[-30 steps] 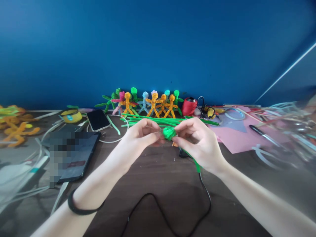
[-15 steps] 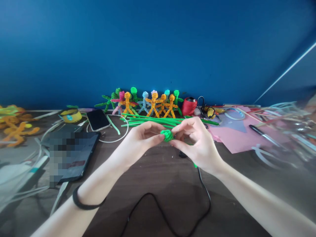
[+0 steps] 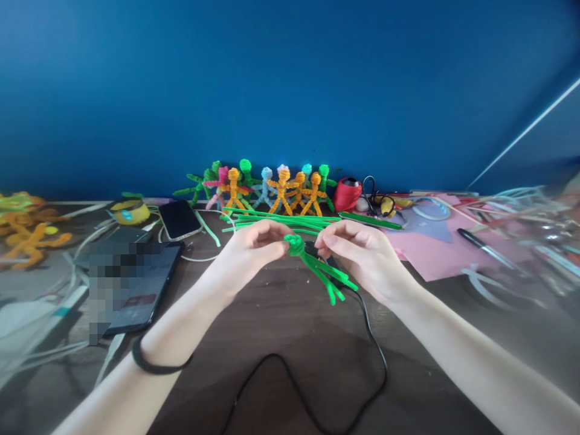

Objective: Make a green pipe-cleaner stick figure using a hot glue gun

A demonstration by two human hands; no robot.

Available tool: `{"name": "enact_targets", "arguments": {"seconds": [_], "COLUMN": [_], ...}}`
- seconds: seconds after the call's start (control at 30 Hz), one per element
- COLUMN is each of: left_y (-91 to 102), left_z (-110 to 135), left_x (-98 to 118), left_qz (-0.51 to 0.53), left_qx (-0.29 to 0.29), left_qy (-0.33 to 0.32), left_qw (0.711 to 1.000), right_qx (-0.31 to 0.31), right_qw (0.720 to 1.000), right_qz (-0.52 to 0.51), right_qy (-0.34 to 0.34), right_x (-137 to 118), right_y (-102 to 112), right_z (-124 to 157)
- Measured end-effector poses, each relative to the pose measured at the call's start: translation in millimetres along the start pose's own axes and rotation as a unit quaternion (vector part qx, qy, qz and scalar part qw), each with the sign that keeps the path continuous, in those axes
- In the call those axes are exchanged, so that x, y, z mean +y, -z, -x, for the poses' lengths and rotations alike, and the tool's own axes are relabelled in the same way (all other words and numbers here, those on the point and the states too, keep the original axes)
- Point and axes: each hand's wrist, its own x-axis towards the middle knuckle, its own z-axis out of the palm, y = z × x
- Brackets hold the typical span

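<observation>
My left hand (image 3: 251,248) pinches the coiled round head of a green pipe-cleaner piece (image 3: 312,266), whose loose ends hang down to the right. Just right of the coil, my right hand (image 3: 357,254) has its fingers curled, and whether they touch it is unclear. Behind both hands lies a bundle of straight green pipe cleaners (image 3: 290,222). A row of small pipe-cleaner figures (image 3: 272,190), orange, green, blue and pink, stands against the blue wall.
A dark tablet (image 3: 131,284) and a phone (image 3: 180,220) lie at the left with white cables. A black cable (image 3: 317,374) loops across the brown table in front. Pink paper (image 3: 435,248), a pen (image 3: 484,248), a red spool (image 3: 347,194) and scissors (image 3: 376,199) are at the right.
The green coil has shifted left into my left hand's pinch. My right hand has drawn back from it, and the loose green ends now hang free below.
</observation>
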Motion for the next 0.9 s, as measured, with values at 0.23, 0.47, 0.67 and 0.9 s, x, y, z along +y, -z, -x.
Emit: {"name": "enact_targets", "arguments": {"seconds": [0.23, 0.47, 0.67, 0.9], "left_y": [-2.3, -1.7, -2.6, -3.6], "left_z": [1.9, 1.5, 1.0, 1.5], "left_x": [2.8, 4.4, 5.5, 5.3], "left_qz": [0.005, 0.004, 0.005, -0.004], "left_qx": [0.009, 0.003, 0.005, 0.007], "left_qy": [0.008, 0.014, 0.017, 0.019], "left_qw": [1.0, 1.0, 1.0, 1.0], "right_qx": [0.007, -0.012, -0.026, -0.042], "right_qw": [1.0, 1.0, 0.999, 0.998], "right_qz": [0.018, 0.009, -0.014, -0.049], "right_qy": [-0.011, -0.007, -0.016, -0.027], "right_x": [0.4, 0.2, -5.7, -7.4], "right_y": [2.0, 3.5, 1.4, 1.1], "right_z": [-0.2, -0.3, 0.8, 1.0]}}
